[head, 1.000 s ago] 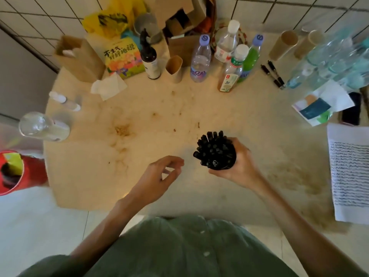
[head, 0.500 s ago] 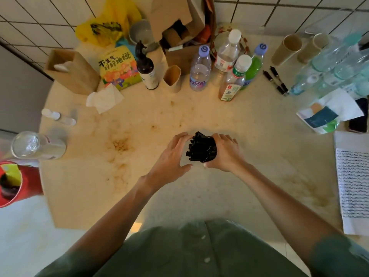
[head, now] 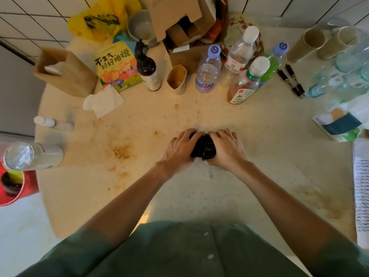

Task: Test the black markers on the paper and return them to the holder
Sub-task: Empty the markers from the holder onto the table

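While your left hand (head: 179, 149) and right hand (head: 226, 149) cup the bundle of black markers (head: 203, 147) at frame centre, fingers curled round it from both sides, most of the bundle is hidden; whether a holder surrounds it cannot be told. Paper (head: 361, 188) with wavy test lines: right edge, cut off. Two loose markers (head: 290, 80): upper right, on the counter (head: 139, 196). Paper cup (head: 177, 79): upper centre, contents unclear. Red bucket (head: 12, 186): left edge, partly cut off.
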